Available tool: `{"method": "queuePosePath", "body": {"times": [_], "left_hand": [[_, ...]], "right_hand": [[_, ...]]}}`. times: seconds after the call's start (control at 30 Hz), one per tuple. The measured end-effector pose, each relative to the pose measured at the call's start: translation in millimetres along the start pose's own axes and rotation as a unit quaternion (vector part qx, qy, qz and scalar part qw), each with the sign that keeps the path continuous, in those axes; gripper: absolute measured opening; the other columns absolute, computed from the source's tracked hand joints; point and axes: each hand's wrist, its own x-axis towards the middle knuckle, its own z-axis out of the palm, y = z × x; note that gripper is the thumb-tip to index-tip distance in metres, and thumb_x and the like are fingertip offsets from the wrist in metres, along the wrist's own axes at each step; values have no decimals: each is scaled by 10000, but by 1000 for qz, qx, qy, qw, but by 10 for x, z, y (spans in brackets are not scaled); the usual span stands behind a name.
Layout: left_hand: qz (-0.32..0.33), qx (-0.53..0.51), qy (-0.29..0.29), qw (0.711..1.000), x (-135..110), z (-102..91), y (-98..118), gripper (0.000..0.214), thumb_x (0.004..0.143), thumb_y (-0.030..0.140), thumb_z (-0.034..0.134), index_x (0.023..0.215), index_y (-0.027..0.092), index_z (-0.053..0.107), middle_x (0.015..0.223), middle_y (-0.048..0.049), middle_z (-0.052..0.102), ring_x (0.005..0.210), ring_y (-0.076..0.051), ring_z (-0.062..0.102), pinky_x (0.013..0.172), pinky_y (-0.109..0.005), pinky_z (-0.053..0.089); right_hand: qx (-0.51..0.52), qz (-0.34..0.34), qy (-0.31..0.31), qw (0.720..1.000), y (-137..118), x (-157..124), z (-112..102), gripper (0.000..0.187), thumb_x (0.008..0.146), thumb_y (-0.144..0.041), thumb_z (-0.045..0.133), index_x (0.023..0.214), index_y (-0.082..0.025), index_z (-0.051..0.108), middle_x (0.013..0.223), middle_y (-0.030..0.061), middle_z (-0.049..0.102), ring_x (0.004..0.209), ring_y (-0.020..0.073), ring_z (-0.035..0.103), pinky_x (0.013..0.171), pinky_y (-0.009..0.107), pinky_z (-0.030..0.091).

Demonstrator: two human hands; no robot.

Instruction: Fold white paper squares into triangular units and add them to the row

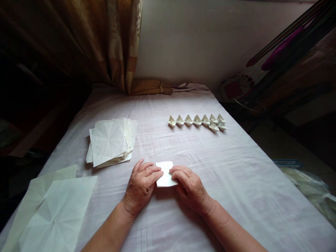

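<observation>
Head view: left hand (144, 180)?

"Fingers over the left edge of the folded white paper (165, 176). Can't tell if it pinches underneath."

Right hand (189, 183)?

"Curled, gripping the opposite edge."

So the paper's where?

"Between both hands, over the pale cloth (236, 189). Roughly square."

Next out?

"Ahead of the left hand and to its left, a stack of creased sheets (109, 141), edges uneven. Nearer, far left: two loose sheets (56, 217), overlapping, top one with creases fanning from its middle."

Right side?

"Row of small folded paper shapes (197, 120), pointed, a couple doubled up in front at the right end."

Background?

"Gold-brown curtain (123, 45), pale wall (183, 38)."
</observation>
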Motion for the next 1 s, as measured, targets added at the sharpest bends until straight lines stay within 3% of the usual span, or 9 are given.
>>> {"method": "queuePosePath", "body": {"times": [0.1,0.23,0.33,0.6,0.83,1.0], "left_hand": [[15,-10,-27,999,3,-35,44,303,849,93,532,1037,271,689,974,6,736,976,-188,623,1071,-443,359],[5,-7,-78,997,-22,-93,119,319,809,122,559,1083,244,668,1080,-27,710,1073,-215,596,1106,-465,328],[2,-7,-87,996,-40,-108,139,270,824,122,549,1034,245,665,1117,-20,707,1101,-214,591,1110,-467,322],[-73,-35,-48,996,11,-17,113,118,891,215,560,876,226,677,1062,-46,701,1057,-217,597,1020,-451,427],[-140,-16,-30,990,68,64,138,216,919,271,535,726,190,591,1154,-91,663,1158,-273,541,1005,-484,436],[-151,5,-26,988,67,102,137,195,925,278,528,756,191,568,1151,-103,656,1152,-273,543,1006,-484,444]], "right_hand": [[-48,22,-44,998,19,-70,-48,340,723,-11,477,978,-210,584,1056,76,671,1023,215,598,908,383,504],[-114,11,-69,991,0,-96,-124,387,763,-64,534,1105,-217,627,1105,76,678,1024,227,586,904,392,489],[-125,20,-76,989,1,-102,-172,336,797,-90,545,1086,-221,656,1116,71,680,1033,224,579,915,384,477],[-114,73,-47,990,76,-35,-137,158,904,-229,549,901,-251,706,1069,53,691,1020,217,594,894,383,440],[-134,148,6,980,50,75,28,184,903,-236,544,756,-217,655,1043,55,694,1047,223,585,911,388,389],[-163,173,3,971,29,118,86,180,886,-228,576,715,-214,630,1038,42,687,1039,214,584,914,380,360]]}}
